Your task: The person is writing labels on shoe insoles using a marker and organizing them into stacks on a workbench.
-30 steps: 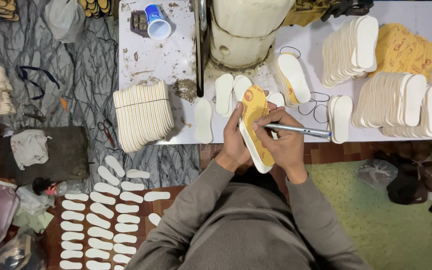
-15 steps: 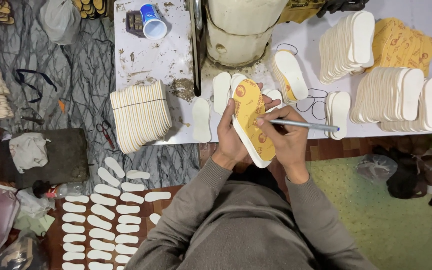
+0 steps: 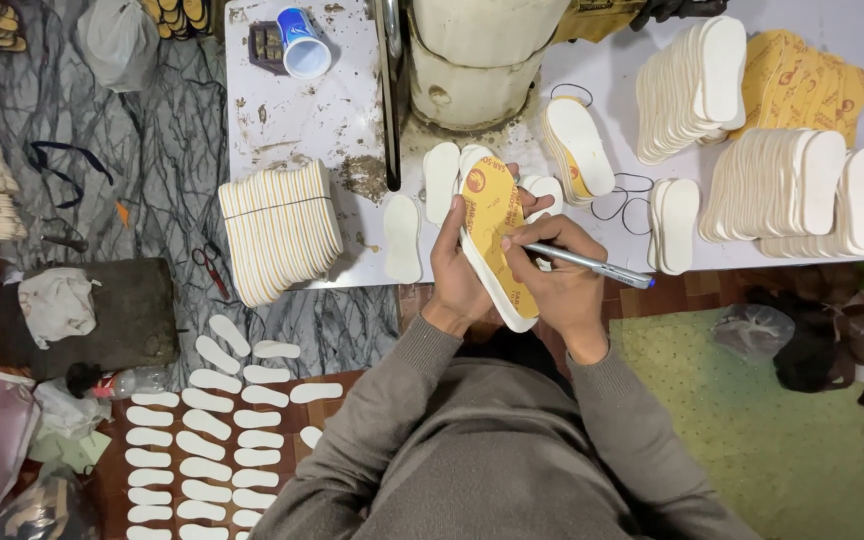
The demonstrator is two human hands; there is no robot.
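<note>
Your white bench is the landmark here, so everything below hangs off it. Biggest thing on it is the off-white tub at the far edge, middle. Right of the tub you've got fanned stacks of white insoles and a heap of yellow liners behind them; left of the tub sits another fanned stack with striped edges. Off the bench's near-left corner, rows of small white cutouts lie spread over the floor, so plenty looks already cut.

The piece in hand is the yellow-topped insole, held tilted over the bench's near edge, just in front of the tub. Your left hand is clamped around its left side, fingers curled under. Your right hand is closed on a silver pen, tip down on the yellow face.

My read: you're mid-marking on this one, a few loose white insoles lie right by it, and the big stacks look like they're waiting.
</note>
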